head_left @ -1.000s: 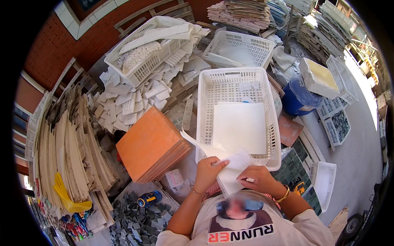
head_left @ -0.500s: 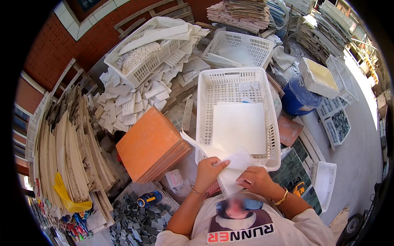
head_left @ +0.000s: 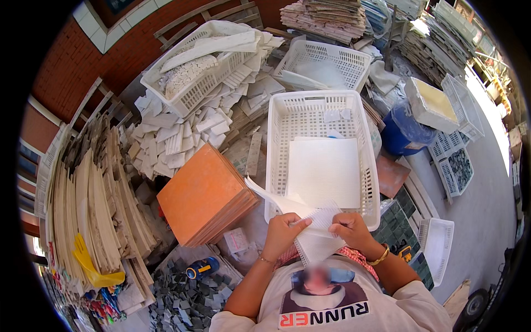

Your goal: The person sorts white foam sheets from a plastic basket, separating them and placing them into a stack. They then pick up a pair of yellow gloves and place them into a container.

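Note:
Just in front of my body I hold a white mesh sheet (head_left: 315, 246) with a fine grid, folded or layered, its far left edge curling up. My left hand (head_left: 283, 237) is closed on it, thumb on top and fingers underneath. At its right edge my right hand (head_left: 353, 231) is closed too, thumb and fingers pinched on the mesh. Beyond both hands stands a white plastic basket (head_left: 272, 141), whose near rim the sheet partly covers. Inside lies a flat stack of similar white sheets (head_left: 323, 172), with small pale pieces (head_left: 336, 115) at the far end.
Orange square tiles (head_left: 204, 191) are stacked left of the basket. Loose dark tile chips (head_left: 185, 301) and a blue-yellow cylinder (head_left: 202, 268) lie nearer. Broken white tiles (head_left: 171, 138) heap at far left. To the right are a blue barrel (head_left: 406, 130) and a small white basket (head_left: 437, 249).
My right hand has moved slightly right and up along the sheet, its fingers curling tighter at the mesh edge. The left hand keeps its hold almost unmoved.

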`<state>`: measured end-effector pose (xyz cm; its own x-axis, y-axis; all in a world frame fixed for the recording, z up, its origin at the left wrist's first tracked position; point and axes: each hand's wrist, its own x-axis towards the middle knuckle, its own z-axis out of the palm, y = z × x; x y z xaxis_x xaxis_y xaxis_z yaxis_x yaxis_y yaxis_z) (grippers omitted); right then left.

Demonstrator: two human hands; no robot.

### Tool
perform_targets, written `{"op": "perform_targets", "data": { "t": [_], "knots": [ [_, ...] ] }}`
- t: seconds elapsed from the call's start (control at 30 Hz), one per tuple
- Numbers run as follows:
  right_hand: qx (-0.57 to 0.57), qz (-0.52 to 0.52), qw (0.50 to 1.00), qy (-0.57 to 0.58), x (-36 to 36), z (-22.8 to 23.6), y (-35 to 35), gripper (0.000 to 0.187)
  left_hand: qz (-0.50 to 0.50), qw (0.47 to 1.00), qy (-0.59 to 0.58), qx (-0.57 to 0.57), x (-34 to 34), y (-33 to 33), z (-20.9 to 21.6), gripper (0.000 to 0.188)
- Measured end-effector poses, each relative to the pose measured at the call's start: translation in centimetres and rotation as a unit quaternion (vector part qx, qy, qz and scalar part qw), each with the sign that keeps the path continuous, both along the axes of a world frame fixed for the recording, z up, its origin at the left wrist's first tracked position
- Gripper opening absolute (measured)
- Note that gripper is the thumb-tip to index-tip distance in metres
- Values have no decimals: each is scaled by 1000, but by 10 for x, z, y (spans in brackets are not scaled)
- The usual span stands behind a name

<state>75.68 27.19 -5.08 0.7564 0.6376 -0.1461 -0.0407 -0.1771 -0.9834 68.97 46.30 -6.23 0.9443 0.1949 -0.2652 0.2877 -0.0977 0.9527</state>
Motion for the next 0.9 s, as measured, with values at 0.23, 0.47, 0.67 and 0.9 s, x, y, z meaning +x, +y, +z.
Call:
{"op": "perform_targets", "data": {
  "t": [0.23,0.47,0.67,0.9],
  "knots": [
    [-88,-112,924,-356,8,19,9,28,-67,997,-47,7,1,5,-1,21],
    [-48,32,914,-403,4,49,-3,30,-12,1000,1,-2,6,0,0,21],
    [-72,183,886,-420,-6,49,-10,32,-12,1000,-3,-1,12,-2,2,21],
    [-70,119,898,-418,-4,35,-7,18,-10,999,0,31,13,0,2,24]
  ]
}}
